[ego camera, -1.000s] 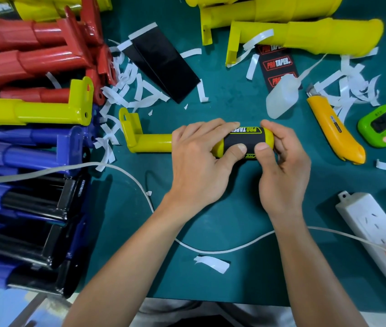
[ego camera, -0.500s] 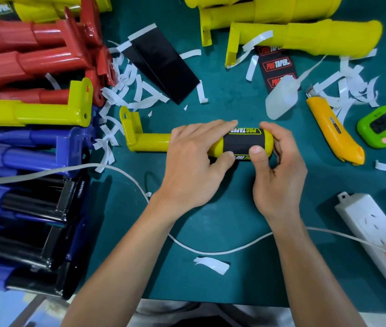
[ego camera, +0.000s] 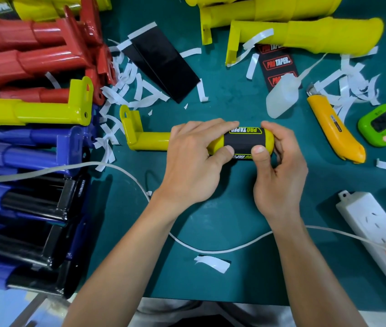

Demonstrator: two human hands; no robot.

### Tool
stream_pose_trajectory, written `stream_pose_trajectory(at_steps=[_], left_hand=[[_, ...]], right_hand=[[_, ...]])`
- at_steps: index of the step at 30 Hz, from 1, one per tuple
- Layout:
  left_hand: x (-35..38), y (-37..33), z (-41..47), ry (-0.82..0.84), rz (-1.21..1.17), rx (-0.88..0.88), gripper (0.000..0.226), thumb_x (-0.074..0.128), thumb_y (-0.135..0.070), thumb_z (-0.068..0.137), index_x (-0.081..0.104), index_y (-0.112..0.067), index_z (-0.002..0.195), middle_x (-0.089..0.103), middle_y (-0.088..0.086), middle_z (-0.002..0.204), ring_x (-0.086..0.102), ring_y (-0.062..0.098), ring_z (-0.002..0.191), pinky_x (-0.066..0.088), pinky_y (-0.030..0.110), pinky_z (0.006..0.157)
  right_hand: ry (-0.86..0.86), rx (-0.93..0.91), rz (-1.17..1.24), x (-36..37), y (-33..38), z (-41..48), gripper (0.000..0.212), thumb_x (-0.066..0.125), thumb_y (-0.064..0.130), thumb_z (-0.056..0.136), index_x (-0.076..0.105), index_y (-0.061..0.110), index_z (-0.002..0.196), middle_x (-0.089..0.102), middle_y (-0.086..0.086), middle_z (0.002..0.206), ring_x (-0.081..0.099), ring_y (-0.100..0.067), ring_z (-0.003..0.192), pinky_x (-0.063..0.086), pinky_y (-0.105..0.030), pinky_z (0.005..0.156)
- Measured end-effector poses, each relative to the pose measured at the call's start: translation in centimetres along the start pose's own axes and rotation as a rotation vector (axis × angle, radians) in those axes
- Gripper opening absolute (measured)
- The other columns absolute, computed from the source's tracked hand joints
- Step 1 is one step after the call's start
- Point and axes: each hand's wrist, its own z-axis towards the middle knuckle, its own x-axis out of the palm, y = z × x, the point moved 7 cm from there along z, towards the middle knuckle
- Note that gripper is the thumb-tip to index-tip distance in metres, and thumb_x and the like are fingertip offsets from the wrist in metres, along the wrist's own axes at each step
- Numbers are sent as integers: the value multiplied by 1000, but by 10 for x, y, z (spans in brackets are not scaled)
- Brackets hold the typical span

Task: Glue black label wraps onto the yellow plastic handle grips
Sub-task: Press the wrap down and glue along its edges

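Observation:
A yellow handle grip [ego camera: 150, 140] lies across the middle of the green mat, bracket end to the left. A black label wrap [ego camera: 244, 141] with yellow lettering goes round its rounded right end. My left hand [ego camera: 194, 159] grips the handle's middle, fingers over the top and thumb pressing the wrap's near edge. My right hand [ego camera: 279, 166] holds the rounded end, thumb on the wrap's near right corner. More yellow grips [ego camera: 305, 35] lie at the back right. Loose black label sheets [ego camera: 163, 64] and printed labels [ego camera: 277, 63] lie behind.
Red, yellow, blue and black grips [ego camera: 29, 128] are stacked along the left. A white glue bottle [ego camera: 281, 97], a yellow utility knife [ego camera: 333, 131] and a green timer [ego camera: 385, 125] lie to the right. A power strip [ego camera: 376, 234], its cord [ego camera: 211, 250] and white paper strips [ego camera: 126, 90] litter the mat.
The handle has turned slightly, so the lettering now sits more on top. Both thumbs have slid along the wrap's near edge.

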Motion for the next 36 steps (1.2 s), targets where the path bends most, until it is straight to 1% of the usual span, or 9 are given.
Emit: stream_pose_trajectory(at_steps=[7,12,15,18,22,26,29,34,36], left_hand=[[1,-1,0,-13,-41,-27,40,66,-27,88,73,-33,127,65,-26,122,48,3,108,22,16,102],[1,-1,0,-23,-37,-12,39,66,-27,90,73,-34,127,59,-32,118,49,3,107,22,15,102],[0,-1,-2,-41,-20,8,39,66,-26,90,73,-34,128,67,-24,125,52,6,108,24,18,102],[1,-2,-3,-54,-20,27,37,67,-24,92,73,-32,128,69,-20,127,54,9,107,25,20,103],[3,-2,-3,-57,-23,41,35,65,-21,94,73,-29,128,67,-23,127,55,10,108,25,20,103],[0,-2,-5,-86,-28,61,34,59,-13,99,74,-25,128,60,-28,123,56,10,108,26,18,103],[0,0,-4,-102,-21,60,35,55,-12,102,72,-22,130,70,-13,127,60,11,111,29,20,103],[1,-1,-3,-115,11,84,40,44,-31,109,64,-18,141,73,-10,121,64,12,108,34,28,102],[3,-1,-2,-130,49,77,42,49,-37,106,65,-19,141,74,-10,120,64,13,106,32,26,101]], right_hand=[[9,15,26,1,1,-1,31,58,20,103,59,19,134,69,0,125,66,-22,115,54,-51,97],[-31,61,33,1,2,2,34,64,26,95,62,27,129,70,14,112,68,-11,103,55,-29,92],[-60,45,15,3,6,2,39,74,30,91,62,22,128,70,11,113,68,-9,101,52,-18,87],[-65,35,8,1,6,3,33,71,25,96,64,20,128,72,8,111,69,-12,101,55,-27,89],[-32,23,26,-2,3,3,28,58,17,104,64,18,131,73,0,123,68,-17,116,54,-45,99],[4,-3,36,-4,3,4,29,51,16,109,63,12,135,74,-5,120,69,-16,113,53,-29,97],[-6,-2,34,-5,3,5,29,50,13,109,64,11,135,74,-2,120,69,-12,114,51,-21,96],[-53,35,31,0,5,6,31,60,31,101,64,15,127,74,7,111,70,-10,103,52,-22,90],[-64,33,-18,4,7,6,36,66,38,95,62,19,125,72,12,108,69,-8,97,49,-14,85]])
